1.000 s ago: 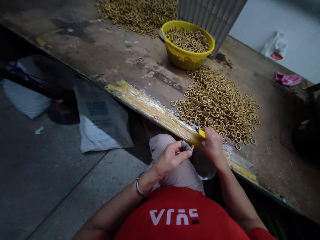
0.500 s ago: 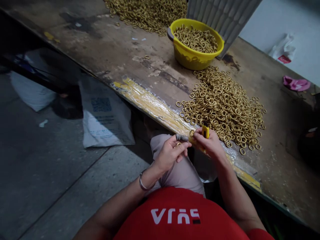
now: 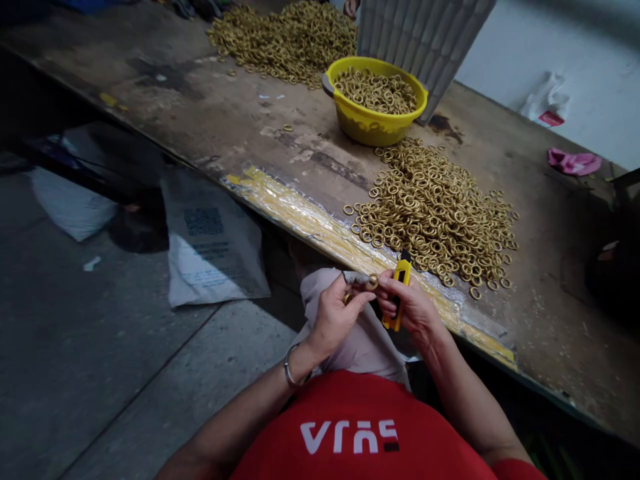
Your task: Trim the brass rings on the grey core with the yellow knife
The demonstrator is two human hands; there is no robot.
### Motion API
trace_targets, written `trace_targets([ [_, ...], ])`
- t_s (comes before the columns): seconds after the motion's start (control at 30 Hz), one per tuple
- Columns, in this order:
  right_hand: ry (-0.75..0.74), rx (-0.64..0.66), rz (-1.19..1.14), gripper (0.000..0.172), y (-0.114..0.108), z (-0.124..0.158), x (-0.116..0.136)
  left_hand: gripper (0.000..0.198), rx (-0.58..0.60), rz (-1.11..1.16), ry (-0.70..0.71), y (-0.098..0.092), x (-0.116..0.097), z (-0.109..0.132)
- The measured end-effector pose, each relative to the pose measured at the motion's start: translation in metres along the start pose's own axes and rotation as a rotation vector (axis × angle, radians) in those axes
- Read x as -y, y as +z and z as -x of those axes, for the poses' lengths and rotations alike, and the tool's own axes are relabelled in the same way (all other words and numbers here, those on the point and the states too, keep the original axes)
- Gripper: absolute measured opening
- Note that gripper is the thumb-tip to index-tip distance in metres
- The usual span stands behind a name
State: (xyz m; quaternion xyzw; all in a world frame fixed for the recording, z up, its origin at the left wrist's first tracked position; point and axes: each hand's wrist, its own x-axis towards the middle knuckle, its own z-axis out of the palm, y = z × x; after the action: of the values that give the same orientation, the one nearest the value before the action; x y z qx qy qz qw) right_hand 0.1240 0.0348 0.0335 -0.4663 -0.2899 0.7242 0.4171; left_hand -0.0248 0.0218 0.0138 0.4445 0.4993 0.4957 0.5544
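My left hand [image 3: 333, 313] is closed around a gold-coloured ring [image 3: 373, 282], pinching it between the thumb and a finger wrapped in grey tape [image 3: 354, 277]. A second ring [image 3: 347, 299] shows inside the curled fingers. My right hand [image 3: 416, 308] grips a yellow utility knife [image 3: 399, 293] with a black end pointing up and away. Its thumb and fingertips meet at the right side of the pinched ring. Both hands are over my lap, at the table's taped edge. Just beyond them a pile of gold-coloured rings [image 3: 440, 210] lies on the table.
Behind the pile stands a yellow basin [image 3: 375, 130] filled with rings, against a grey ribbed crate [image 3: 420, 40]. Another ring pile [image 3: 285, 43] lies farther back, near another person's hand [image 3: 351, 7]. A pink cloth [image 3: 575, 162] is at right; a white sack [image 3: 215, 247] stands below the table edge.
My right hand has drawn back from the table edge toward my left hand, and the knife has turned so its length shows. One ring now sits between both hands' fingertips. The camera view has shifted slightly.
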Motion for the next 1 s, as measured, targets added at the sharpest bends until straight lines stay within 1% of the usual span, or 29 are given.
trace_targets([
  [0.07,-0.018,0.0,0.048,0.033,0.001,0.004,0.001,0.009,0.014,-0.042,0.013,0.0,-0.004,0.001],
  [0.13,-0.046,-0.008,0.163,0.033,0.0,0.01,0.002,0.012,0.05,-0.049,-0.007,0.0,-0.007,0.002],
  [0.17,-0.077,-0.019,0.253,0.033,-0.001,0.013,0.003,0.015,0.072,-0.027,-0.038,0.0,-0.007,0.001],
  [0.2,-0.131,-0.041,0.364,0.033,-0.002,0.017,0.003,0.017,0.094,0.013,-0.082,0.0,-0.007,0.001],
  [0.27,-0.289,-0.109,0.639,0.03,-0.006,0.023,0.002,0.023,0.141,0.12,-0.172,0.0,-0.005,0.001],
  [0.33,-0.46,-0.186,0.927,0.021,-0.011,0.028,-0.002,0.03,0.173,0.214,-0.223,0.001,-0.002,0.001],
  [0.37,-0.518,-0.214,1.053,0.015,-0.013,0.03,-0.004,0.033,0.184,0.245,-0.232,0.001,0.0,0.001],
  [0.4,-0.553,-0.234,1.162,0.011,-0.016,0.031,-0.007,0.035,0.191,0.265,-0.234,0.002,0.001,0.002],
  [0.47,-0.577,-0.252,1.322,0.014,-0.019,0.031,-0.012,0.038,0.205,0.28,-0.235,0.003,0.001,0.003],
  [0.53,-0.564,-0.261,1.43,0.018,-0.02,0.031,-0.015,0.04,0.217,0.271,-0.238,0.003,0.0,0.004],
  [0.67,-0.507,-0.299,1.588,0.019,-0.015,0.029,-0.015,0.039,0.226,0.219,-0.231,0.003,0.002,0.004],
  [0.77,-0.486,-0.315,1.676,0.019,-0.01,0.026,-0.015,0.032,0.237,0.144,-0.183,0.002,0.003,0.002],
  [0.83,-0.46,-0.308,1.72,0.018,-0.011,0.022,-0.013,0.025,0.239,0.074,-0.126,0.001,-0.001,0.002],
  [0.9,-0.356,-0.334,1.776,0.019,-0.018,0.019,-0.008,0.019,0.234,0.002,-0.059,-0.001,-0.011,0.006],
  [1.0,-0.108,-0.456,1.845,0.021,-0.038,0.014,0.006,0.013,0.275,-0.08,0.025,-0.008,-0.028,0.014],
])
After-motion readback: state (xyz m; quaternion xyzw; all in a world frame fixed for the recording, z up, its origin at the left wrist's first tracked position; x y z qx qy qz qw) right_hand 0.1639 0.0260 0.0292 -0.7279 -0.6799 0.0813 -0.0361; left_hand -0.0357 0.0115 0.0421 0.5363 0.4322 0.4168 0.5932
